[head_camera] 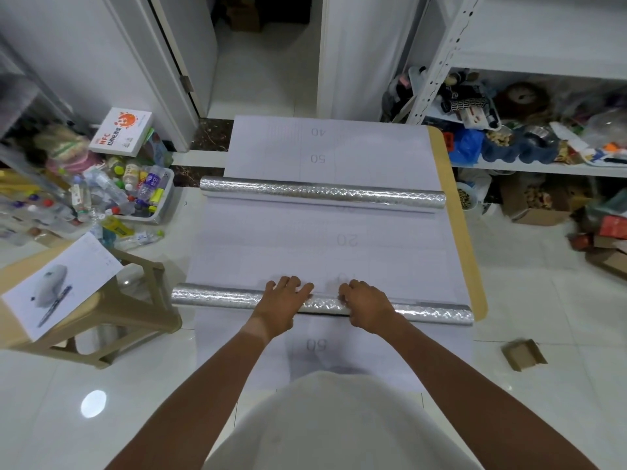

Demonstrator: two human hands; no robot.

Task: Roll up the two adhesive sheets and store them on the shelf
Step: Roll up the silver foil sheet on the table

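Note:
Two adhesive sheets lie white backing up on a tan table, each partly rolled into a silver embossed roll. The near roll runs across the table's front edge. My left hand and my right hand rest side by side on its middle, fingers curled over the top and pressing on it. The flat part of that sheet stretches away from me, printed with numbers. The far roll lies untouched across the table's middle, with its flat sheet beyond it. The white metal shelf stands at the right.
The shelf holds clutter: a blue bag, toys and boxes. A beige stool with a printed paper and pen stands left. A bin of plastic bottles and a white box sit far left. A cardboard scrap lies on the floor.

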